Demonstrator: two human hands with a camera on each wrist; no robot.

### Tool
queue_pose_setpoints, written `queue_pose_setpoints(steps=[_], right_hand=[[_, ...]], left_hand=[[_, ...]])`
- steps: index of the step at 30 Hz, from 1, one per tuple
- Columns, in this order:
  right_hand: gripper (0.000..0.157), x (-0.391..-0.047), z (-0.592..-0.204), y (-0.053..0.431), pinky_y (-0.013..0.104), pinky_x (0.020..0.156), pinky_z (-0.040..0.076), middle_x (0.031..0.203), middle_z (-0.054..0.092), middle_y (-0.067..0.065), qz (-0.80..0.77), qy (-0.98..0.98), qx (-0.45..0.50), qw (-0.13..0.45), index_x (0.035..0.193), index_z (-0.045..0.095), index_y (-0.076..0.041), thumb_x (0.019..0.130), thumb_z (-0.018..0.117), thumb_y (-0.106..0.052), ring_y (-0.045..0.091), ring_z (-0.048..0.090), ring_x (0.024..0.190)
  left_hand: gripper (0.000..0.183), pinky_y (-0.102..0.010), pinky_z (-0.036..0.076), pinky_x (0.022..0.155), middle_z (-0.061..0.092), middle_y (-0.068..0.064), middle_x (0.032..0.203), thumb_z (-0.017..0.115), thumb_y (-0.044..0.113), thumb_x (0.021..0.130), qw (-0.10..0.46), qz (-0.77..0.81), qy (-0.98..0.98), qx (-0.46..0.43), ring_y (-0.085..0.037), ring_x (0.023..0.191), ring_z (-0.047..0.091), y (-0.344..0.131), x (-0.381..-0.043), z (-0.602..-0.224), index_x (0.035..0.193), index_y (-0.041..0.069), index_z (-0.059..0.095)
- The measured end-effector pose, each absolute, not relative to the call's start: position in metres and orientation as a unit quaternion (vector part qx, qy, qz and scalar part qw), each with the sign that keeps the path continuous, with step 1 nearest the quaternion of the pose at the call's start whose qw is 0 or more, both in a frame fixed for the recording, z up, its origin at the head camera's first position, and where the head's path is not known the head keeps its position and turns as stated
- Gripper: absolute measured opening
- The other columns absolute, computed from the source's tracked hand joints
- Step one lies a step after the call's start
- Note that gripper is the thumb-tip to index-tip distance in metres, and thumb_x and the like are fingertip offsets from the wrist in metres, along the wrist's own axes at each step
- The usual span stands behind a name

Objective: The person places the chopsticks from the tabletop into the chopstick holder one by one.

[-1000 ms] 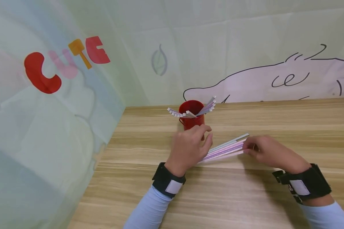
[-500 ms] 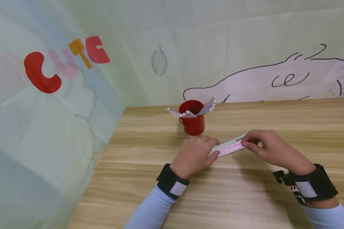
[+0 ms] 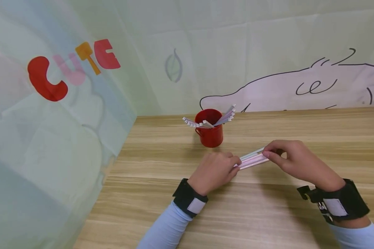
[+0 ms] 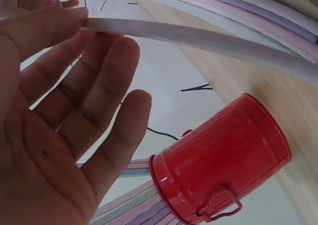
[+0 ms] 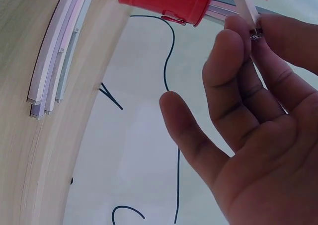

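Observation:
My left hand (image 3: 212, 171) and right hand (image 3: 299, 162) pinch opposite ends of one slim, pale, flat-sided stick (image 4: 189, 36) between thumb and fingertips. The stick is held up off the table. Its right end (image 5: 243, 4) shows a dark, patterned tip beside the right thumb. Below the hands, several similar sticks (image 5: 51, 51) in white, lilac, pink and pale blue lie side by side on the table. In the head view, fingers partly hide them. A small red metal bucket (image 3: 211, 137) stands behind my left hand, with more sticks (image 3: 227, 116) fanned over its rim.
The wood-grain table (image 3: 162, 152) meets a pale printed cloth wall (image 3: 143, 69) just beyond the bucket. On the left, another cloth side carries the coloured letters (image 3: 104, 54) of "CUTE". The bucket has small side handles (image 4: 221, 205).
My left hand has come down and right, away from in front of the bucket, and now pinches the stick's near end. My right hand has shifted slightly up and right.

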State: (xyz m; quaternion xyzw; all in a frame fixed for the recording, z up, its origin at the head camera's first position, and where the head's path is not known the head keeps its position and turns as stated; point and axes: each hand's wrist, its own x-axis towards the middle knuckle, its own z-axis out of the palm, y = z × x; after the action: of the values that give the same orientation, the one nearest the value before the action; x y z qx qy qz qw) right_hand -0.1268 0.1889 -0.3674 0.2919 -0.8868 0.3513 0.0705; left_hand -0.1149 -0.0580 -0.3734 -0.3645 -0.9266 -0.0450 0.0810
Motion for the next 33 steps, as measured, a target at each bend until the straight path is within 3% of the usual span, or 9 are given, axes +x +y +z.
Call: queue_pose_setpoints(steps=[7, 16, 22, 30, 33], right_hand=[[0.008, -0.129, -0.367, 0.190, 0.026, 0.043, 0.040, 0.075, 0.062, -0.005, 0.349, -0.894, 0.268, 0.085, 0.092, 0.067, -0.014, 0.090, 0.061, -0.018, 0.011, 0.051, 0.063], [0.012, -0.133, -0.371, 0.193, 0.026, 0.047, 0.042, 0.080, 0.064, 0.001, 0.335, -0.897, 0.275, 0.087, 0.096, 0.067, -0.008, 0.090, 0.060, -0.015, 0.013, 0.051, 0.065], [0.014, -0.137, -0.379, 0.194, 0.029, 0.050, 0.043, 0.076, 0.058, -0.001, 0.300, -0.915, 0.264, 0.057, 0.097, 0.067, -0.007, 0.088, 0.062, -0.017, 0.014, 0.048, 0.064], [0.015, -0.143, -0.392, 0.197, 0.033, 0.055, 0.046, 0.081, 0.062, 0.003, 0.269, -0.927, 0.260, 0.033, 0.095, 0.069, -0.003, 0.085, 0.065, -0.014, 0.014, 0.053, 0.070], [0.017, -0.145, -0.396, 0.198, 0.034, 0.056, 0.047, 0.084, 0.063, 0.006, 0.267, -0.928, 0.260, 0.021, 0.096, 0.068, -0.001, 0.085, 0.065, -0.014, 0.016, 0.054, 0.072]], left_hand=[[0.019, -0.015, 0.034, 0.045, 0.056, 0.008, 0.074, 0.061, 0.028, 0.087, 0.092, -0.060, -0.925, -0.363, -0.004, 0.054, 0.039, -0.060, -0.116, -0.371, 0.102, 0.018, 0.066], [0.020, -0.014, 0.034, 0.045, 0.060, 0.006, 0.082, 0.061, 0.030, 0.087, 0.119, -0.067, -0.927, -0.349, -0.004, 0.057, 0.039, -0.063, -0.115, -0.367, 0.102, 0.018, 0.067], [0.020, -0.014, 0.034, 0.045, 0.060, 0.006, 0.087, 0.058, 0.027, 0.089, 0.150, -0.085, -0.921, -0.349, -0.004, 0.060, 0.039, -0.067, -0.113, -0.362, 0.106, 0.018, 0.064], [0.023, -0.013, 0.041, 0.049, 0.064, 0.004, 0.088, 0.058, 0.025, 0.087, 0.224, -0.124, -0.899, -0.356, -0.004, 0.064, 0.047, -0.070, -0.114, -0.353, 0.108, 0.016, 0.062], [0.021, -0.014, 0.048, 0.059, 0.065, 0.002, 0.090, 0.058, 0.023, 0.087, 0.254, -0.157, -0.884, -0.360, -0.005, 0.069, 0.051, -0.072, -0.115, -0.349, 0.105, 0.013, 0.063]])
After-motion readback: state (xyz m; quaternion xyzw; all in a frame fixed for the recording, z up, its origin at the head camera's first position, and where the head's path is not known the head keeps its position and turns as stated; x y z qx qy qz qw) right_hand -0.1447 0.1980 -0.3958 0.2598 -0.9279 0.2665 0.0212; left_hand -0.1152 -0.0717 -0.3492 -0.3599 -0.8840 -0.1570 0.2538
